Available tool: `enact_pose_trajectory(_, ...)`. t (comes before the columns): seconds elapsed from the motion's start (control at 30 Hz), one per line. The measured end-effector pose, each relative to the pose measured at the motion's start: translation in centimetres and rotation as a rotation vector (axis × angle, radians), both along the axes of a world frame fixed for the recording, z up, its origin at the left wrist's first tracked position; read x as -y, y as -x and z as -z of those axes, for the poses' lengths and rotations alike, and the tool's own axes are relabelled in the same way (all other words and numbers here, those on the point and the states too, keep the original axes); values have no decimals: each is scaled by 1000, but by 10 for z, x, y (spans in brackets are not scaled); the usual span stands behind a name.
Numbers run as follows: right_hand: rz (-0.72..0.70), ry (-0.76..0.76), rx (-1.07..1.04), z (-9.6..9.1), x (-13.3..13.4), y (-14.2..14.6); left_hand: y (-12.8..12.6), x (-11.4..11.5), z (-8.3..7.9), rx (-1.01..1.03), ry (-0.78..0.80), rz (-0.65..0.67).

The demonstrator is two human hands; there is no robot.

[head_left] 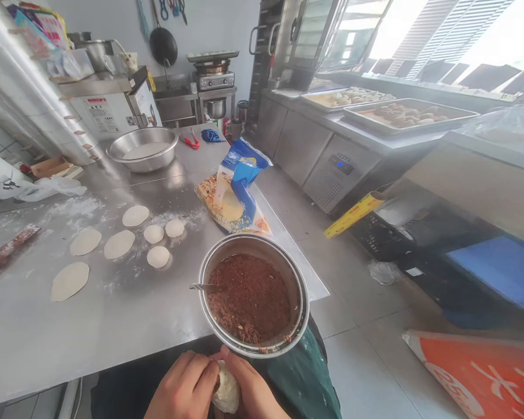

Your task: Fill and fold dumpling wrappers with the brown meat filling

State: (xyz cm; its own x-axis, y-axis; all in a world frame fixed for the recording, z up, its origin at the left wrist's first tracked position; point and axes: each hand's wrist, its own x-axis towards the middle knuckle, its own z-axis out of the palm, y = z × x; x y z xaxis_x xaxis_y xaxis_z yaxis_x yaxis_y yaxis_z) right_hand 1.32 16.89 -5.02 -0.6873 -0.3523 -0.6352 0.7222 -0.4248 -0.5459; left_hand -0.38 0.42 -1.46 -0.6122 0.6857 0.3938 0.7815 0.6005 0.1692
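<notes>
No readable text showing

White strokes on the orange sign and the machine's label are staying too blurred to read.

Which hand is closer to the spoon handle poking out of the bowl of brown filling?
Left. The left hand sits almost straight below the spoon handle. The right hand is lower and off to the right; both hands pinch the dough ball.

Table: steel, floured.
Dough rounds: seven, flattened, lying apart.
Filling bowl: brown mince, spoon inside.
Flour bag: open, behind the bowl.
Basin: far end.
</notes>
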Motion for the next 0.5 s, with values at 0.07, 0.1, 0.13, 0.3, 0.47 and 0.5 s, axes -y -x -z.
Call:
enact_pose_trajectory(0.07, 12, -3, -4, -1, 0, 0, 0, 0, 0, -19, -7, -32)
enact_pose_trajectory(0.1, 14, -4, 4, -1, 1, 0, -1, 0, 0, -24, -1, -37)
enact_pose_trajectory(0.13, 14, -3, 20, -1, 1, 1, -1, 0, -1, -25, 5, -30)
enact_pose_trajectory(0.3, -9, 22, 71, -1, -1, 1, -3, 0, -4, -41, -8, -15)
enact_pose_trajectory(0.47, 18, 36, 83, -1, -3, 0, -5, -1, -7, -74, 6, -16)
enact_pose_trajectory(0.5, 16, 51, 81, -1, -3, 0, -5, -1, -8, -69, 6, -3)
